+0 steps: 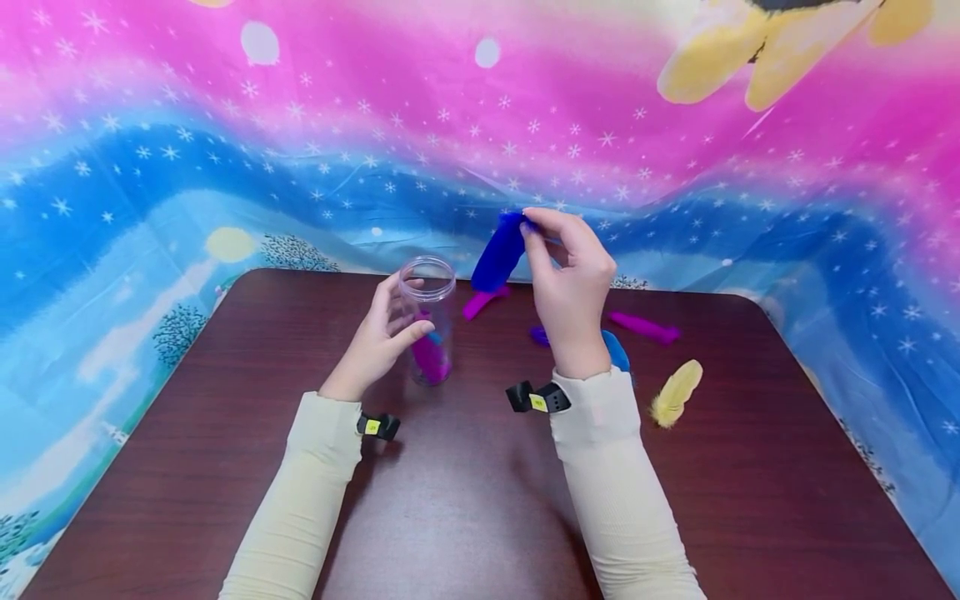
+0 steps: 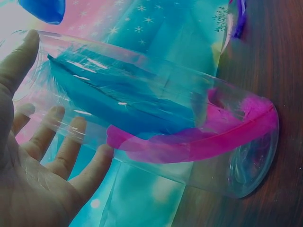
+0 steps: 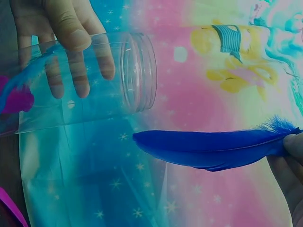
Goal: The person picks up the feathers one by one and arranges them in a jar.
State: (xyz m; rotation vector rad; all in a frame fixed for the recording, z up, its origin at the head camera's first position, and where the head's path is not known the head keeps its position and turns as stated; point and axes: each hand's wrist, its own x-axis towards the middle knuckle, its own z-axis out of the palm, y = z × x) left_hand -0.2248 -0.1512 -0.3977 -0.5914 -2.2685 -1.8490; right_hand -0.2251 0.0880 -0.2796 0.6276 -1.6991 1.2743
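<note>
My left hand (image 1: 375,342) holds an upright clear plastic jar (image 1: 441,321), thumb on one side and fingers on the other. The jar has no lid on its threaded mouth. Inside lie a teal-blue feather (image 2: 128,104) and a magenta feather (image 2: 199,144) near the bottom. Up to the right of the mouth, my right hand (image 1: 572,279) pinches a dark blue feather (image 3: 203,149) by its fluffy quill end between thumb and fingers. The feather's broad tip hangs down to the left, apart from the jar.
On the brown table (image 1: 465,500) lie a magenta feather (image 1: 486,303) behind the jar, another magenta feather (image 1: 647,327) at the right, and a yellow feather (image 1: 677,394). A blue feather (image 1: 617,352) and a purple-blue one (image 1: 538,336) are partly hidden by my right arm. Patterned cloth (image 1: 420,167) hangs behind.
</note>
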